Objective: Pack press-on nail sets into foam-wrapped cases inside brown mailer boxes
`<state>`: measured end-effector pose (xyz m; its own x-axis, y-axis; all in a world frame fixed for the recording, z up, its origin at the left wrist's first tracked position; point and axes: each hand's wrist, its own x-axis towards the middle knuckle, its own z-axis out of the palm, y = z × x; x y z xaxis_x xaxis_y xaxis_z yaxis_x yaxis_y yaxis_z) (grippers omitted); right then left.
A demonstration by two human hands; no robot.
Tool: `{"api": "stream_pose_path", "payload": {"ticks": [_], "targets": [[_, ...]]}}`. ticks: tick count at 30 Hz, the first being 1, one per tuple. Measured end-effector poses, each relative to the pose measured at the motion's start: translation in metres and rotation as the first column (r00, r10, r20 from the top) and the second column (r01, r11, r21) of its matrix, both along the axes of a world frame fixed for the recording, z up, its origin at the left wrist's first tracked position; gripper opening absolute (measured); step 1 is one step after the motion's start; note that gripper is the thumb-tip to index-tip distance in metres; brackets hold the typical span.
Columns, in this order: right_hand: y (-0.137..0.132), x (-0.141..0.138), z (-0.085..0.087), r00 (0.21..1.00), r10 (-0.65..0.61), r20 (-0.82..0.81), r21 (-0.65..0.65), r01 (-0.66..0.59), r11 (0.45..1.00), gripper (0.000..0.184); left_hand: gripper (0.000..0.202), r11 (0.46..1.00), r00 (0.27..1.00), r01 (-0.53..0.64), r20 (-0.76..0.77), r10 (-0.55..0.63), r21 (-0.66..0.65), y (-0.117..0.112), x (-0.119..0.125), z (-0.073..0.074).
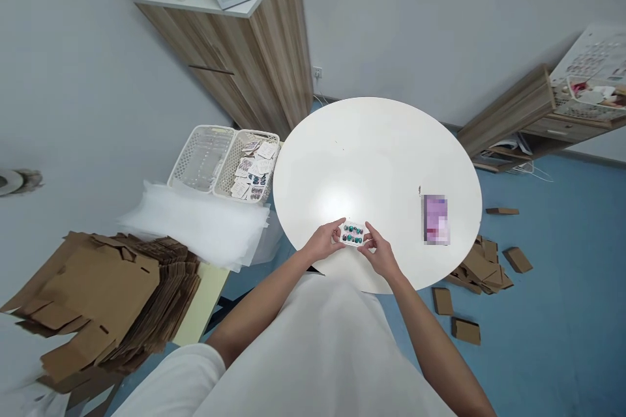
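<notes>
Between my two hands, over the near part of the round white table (372, 137), is a small white card of press-on nails (353, 234). Two rows of dark and teal-green nails show on its face. My left hand (325, 240) pinches the card's left edge between thumb and fingers. On the opposite edge, my right hand (379, 250) grips it the same way. The card faces up toward me.
A purple blurred item (435, 219) lies on the table's right side. Left of the table stand a white basket of nail cards (225, 172), white foam sheets (195, 221) and stacked flat cardboard boxes (112, 293). Small brown boxes (465, 330) lie on the floor at right.
</notes>
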<state>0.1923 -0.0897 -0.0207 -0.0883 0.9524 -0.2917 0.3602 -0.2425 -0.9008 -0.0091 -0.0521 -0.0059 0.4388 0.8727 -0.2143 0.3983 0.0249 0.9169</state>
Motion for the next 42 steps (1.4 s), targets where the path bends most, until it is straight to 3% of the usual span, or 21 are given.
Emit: {"api": "stream_pose_path", "payload": {"ticks": [8, 16, 23, 28, 34, 38, 42], "targets": [[0.034, -0.057, -0.003, 1.0, -0.006, 0.013, -0.022, 0.007, 1.0, 0.058, 0.064, 0.991, 0.991, -0.131, -0.034, 0.131, -0.002, 0.019, -0.047, -0.015], [0.088, -0.134, -0.024, 0.999, 0.026, 0.026, -0.014, -0.026, 1.0, 0.057, 0.053, 0.95, 0.936, -0.306, -0.164, 0.312, 0.062, 0.051, -0.105, -0.035], [0.129, -0.189, -0.044, 0.993, 0.07, 0.096, -0.084, -0.062, 0.995, 0.06, 0.054, 0.953, 0.894, -0.299, -0.336, 0.298, 0.05, 0.086, -0.143, -0.054], [0.14, -0.205, -0.05, 0.978, 0.068, 0.197, -0.133, -0.042, 0.99, 0.064, 0.059, 0.965, 0.88, -0.264, -0.409, 0.242, 0.002, 0.1, -0.151, -0.06], [0.142, -0.214, -0.048, 0.962, 0.021, 0.273, -0.156, 0.023, 0.987, 0.064, 0.066, 0.979, 0.892, -0.201, -0.417, 0.175, -0.02, 0.102, -0.151, -0.061], [0.133, -0.216, -0.045, 0.97, -0.048, 0.237, -0.149, 0.085, 0.985, 0.068, 0.067, 0.971, 0.91, -0.239, -0.355, 0.213, -0.029, 0.096, -0.153, -0.062], [0.118, -0.216, -0.045, 0.984, -0.154, 0.087, -0.19, 0.168, 0.967, 0.07, 0.066, 0.952, 0.927, -0.301, -0.251, 0.278, -0.057, 0.086, -0.155, -0.064]]}}
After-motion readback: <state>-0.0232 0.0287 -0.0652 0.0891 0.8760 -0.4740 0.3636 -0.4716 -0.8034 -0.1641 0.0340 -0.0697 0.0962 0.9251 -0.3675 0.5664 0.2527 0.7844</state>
